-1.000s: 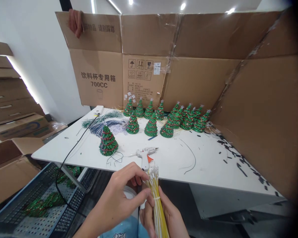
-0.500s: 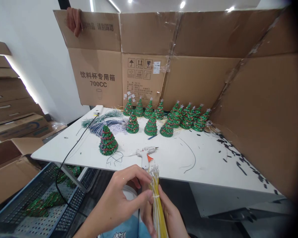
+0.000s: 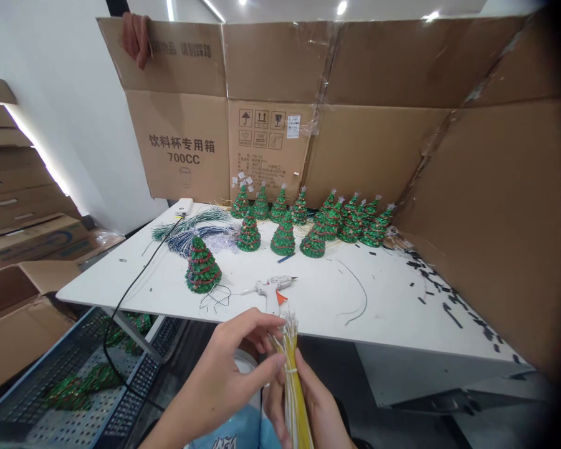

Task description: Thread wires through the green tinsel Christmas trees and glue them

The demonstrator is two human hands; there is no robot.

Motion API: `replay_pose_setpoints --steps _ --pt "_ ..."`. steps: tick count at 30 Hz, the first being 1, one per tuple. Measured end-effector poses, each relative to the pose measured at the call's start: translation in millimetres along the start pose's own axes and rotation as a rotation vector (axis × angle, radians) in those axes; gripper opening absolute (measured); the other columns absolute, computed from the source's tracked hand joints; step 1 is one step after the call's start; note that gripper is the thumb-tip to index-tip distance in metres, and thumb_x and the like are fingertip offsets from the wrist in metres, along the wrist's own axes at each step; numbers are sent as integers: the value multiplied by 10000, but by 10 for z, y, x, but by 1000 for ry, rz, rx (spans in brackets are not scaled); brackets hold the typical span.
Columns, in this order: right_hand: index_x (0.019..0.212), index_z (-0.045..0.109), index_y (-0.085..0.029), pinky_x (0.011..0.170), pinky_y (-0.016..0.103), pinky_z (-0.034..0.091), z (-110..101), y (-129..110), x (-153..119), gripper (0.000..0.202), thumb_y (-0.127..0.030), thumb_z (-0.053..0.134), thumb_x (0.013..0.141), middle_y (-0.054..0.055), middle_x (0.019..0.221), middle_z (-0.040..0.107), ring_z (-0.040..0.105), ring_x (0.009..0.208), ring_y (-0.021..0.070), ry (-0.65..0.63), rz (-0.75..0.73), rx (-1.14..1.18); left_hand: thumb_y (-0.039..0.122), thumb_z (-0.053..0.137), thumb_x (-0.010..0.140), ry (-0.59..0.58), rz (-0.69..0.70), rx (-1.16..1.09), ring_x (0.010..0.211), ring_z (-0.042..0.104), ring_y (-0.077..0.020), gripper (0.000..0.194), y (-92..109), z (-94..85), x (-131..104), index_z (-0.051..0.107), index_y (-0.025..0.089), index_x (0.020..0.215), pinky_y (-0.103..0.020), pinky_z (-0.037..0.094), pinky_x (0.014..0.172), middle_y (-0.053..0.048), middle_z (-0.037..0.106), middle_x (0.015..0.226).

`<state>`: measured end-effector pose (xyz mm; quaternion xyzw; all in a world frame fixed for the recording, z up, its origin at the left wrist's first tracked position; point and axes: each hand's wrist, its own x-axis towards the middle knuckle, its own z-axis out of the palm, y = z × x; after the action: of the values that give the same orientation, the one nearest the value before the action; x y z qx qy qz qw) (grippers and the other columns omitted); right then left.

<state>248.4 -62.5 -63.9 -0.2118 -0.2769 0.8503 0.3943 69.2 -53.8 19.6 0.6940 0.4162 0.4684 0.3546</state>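
A bundle of thin yellow and white wires (image 3: 298,408) stands upright near my lap, bound by a pale tie below its top. My right hand (image 3: 320,405) is wrapped around it under the tie. My left hand (image 3: 234,362) is at the bundle's top left, thumb and index finger apart, its fingertips by the loose white wire ends (image 3: 287,327). Some ends fan out toward those fingers. Whether a single wire is between them is hidden. Just beyond, on the white table (image 3: 318,293), lies a white glue gun (image 3: 273,290) with an orange trigger.
Several green beaded Christmas trees (image 3: 283,237) stand along the back; one tree (image 3: 203,268) is nearer, at left. Dark and green wire bundles (image 3: 201,237) lie behind it. A black cable (image 3: 138,287) crosses the left edge. Black scraps (image 3: 453,312) litter the right. Cardboard (image 3: 378,149) walls the table.
The white wire ends are spread farther left toward my left fingers. Both hands have shifted only slightly, and my right hand keeps its hold on the bundle.
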Motion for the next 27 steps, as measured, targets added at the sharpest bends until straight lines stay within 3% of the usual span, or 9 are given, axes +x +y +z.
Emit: replay_pose_setpoints --steps 5,9,15,17,21,27 --pt "883 622 -199 376 192 239 20 -3 -8 639 -757 415 1117 32 513 670 440 340 93 -2 -27 1 132 795 975 -1 71 77 908 721 -167 223 56 -8 56 771 265 1153 -284 575 841 -9 755 1001" --pt "902 605 -224 430 205 245 128 -56 -30 556 -683 410 1146 12 506 662 409 374 100 -12 -100 28 118 783 968 20 63 69 869 714 -157 128 76 -27 70 738 231 1004 -262 576 802 -6 755 953" --pt "907 599 -235 490 240 248 163 -84 -52 536 -677 410 1145 3 503 658 376 386 109 -43 -96 48 157 758 1000 33 12 10 816 775 -165 90 57 -16 62 771 220 937 -262 613 781 -23 830 904" --pt "913 602 -239 485 248 238 119 -59 -42 541 -689 406 1140 3 504 659 368 384 115 -57 -86 52 155 765 988 46 3 -7 794 768 -156 69 51 -9 55 775 223 987 -253 616 764 -10 822 887" --pt "917 604 -244 485 254 238 20 4 -12 557 -712 388 1130 1 489 651 357 375 123 -129 -90 64 132 756 981 38 -3 -47 831 774 -148 304 48 -13 42 776 248 1262 -255 630 813 5 834 960" --pt "920 612 -238 499 257 247 43 -8 -22 557 -706 399 1133 -4 486 637 346 389 125 -135 -101 65 116 772 967 31 8 -8 829 761 -130 262 50 -32 48 812 256 1185 -238 607 823 21 828 956"
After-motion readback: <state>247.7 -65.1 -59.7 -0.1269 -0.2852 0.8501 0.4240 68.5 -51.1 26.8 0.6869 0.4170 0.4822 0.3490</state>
